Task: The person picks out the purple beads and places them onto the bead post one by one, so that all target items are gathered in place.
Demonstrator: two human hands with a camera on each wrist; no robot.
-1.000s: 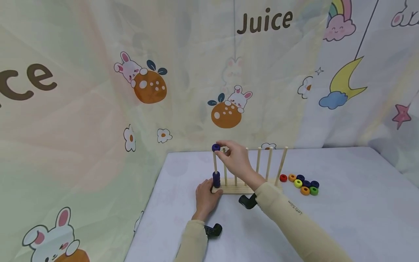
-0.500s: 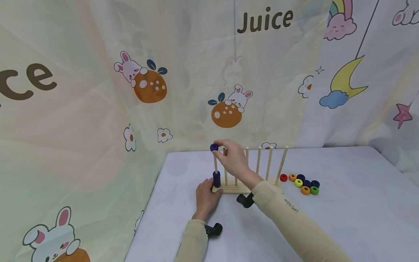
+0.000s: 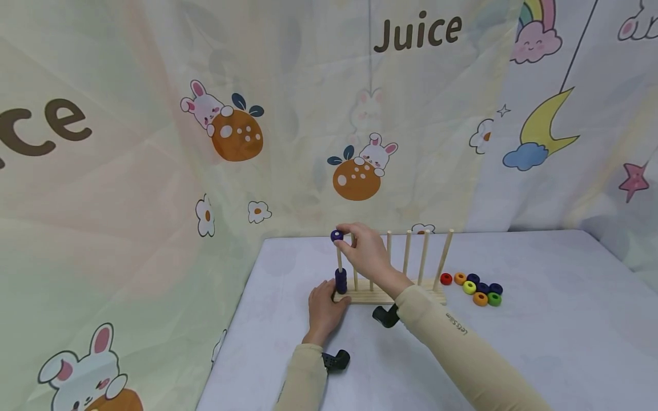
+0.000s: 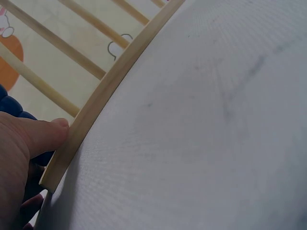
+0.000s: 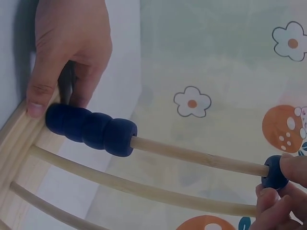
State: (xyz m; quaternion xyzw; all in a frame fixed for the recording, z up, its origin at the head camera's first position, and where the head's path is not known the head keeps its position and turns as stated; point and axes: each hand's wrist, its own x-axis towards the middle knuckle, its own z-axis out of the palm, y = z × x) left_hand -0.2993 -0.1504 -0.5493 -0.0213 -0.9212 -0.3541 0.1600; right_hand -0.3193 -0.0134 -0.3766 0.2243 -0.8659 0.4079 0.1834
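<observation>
My right hand [image 3: 366,249] pinches a dark blue bead [image 3: 336,235] between thumb and fingertips at the top of the leftmost wooden peg. In the right wrist view the peg's tip meets the hole of this blue bead [image 5: 274,172]. Lower on the same peg sits a stack of several blue beads [image 3: 341,281], down at the base. My left hand [image 3: 325,311] grips the left end of the wooden peg rack [image 3: 382,297], its thumb on the front edge. The left wrist view shows that thumb against the base [image 4: 91,110]; most of the fingers are hidden there.
Several bare pegs [image 3: 424,257] stand upright along the rack to the right. Beyond its right end lie loose beads: a red bead [image 3: 446,279], a yellow bead [image 3: 469,287], a green bead [image 3: 494,299], plus orange and blue ones. A printed cloth [image 3: 288,188] hangs behind the table.
My right hand has shifted slightly left with the blue bead, then down a little onto the peg's tip. The left hand has stayed on the rack's end.
</observation>
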